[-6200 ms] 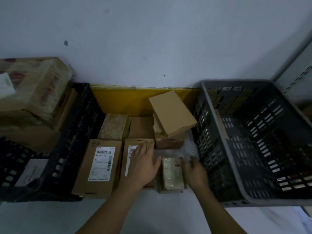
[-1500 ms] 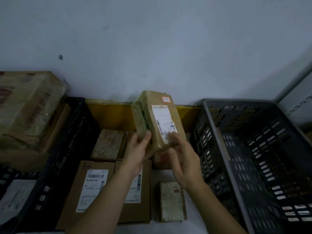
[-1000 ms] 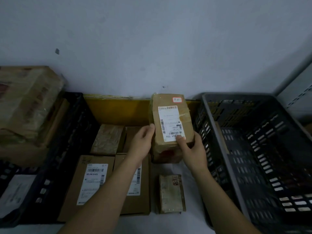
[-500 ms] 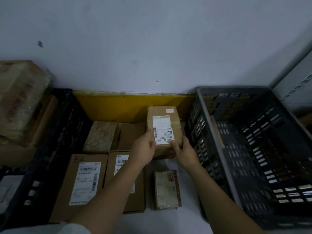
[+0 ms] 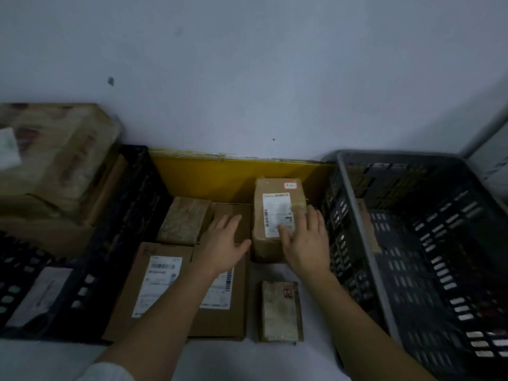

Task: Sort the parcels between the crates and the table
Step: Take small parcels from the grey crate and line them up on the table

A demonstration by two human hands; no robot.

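A brown parcel [image 5: 275, 193] with a white label and a small red sticker lies label up at the back of the table, between the two crates. My right hand [image 5: 305, 240] rests flat on its near end with straight fingers. To its left, my left hand [image 5: 224, 243] hovers open over a plain brown box [image 5: 233, 213], holding nothing. Two labelled cardboard boxes [image 5: 159, 284] lie side by side in front, partly under my left forearm. A small taped parcel [image 5: 279, 309] lies near the table's front edge.
A grey crate [image 5: 357, 210] stands on the right and a black crate [image 5: 121, 215] on the left, the latter holding large wrapped cartons [image 5: 55, 160]. A tape-wrapped parcel [image 5: 184, 220] sits at the back left. A yellow board [image 5: 220, 174] runs along the wall.
The labelled parcel, held up in both hands before, now lies on the parcels at the back. My left hand has let go and moved left; my right hand lies flat on it.
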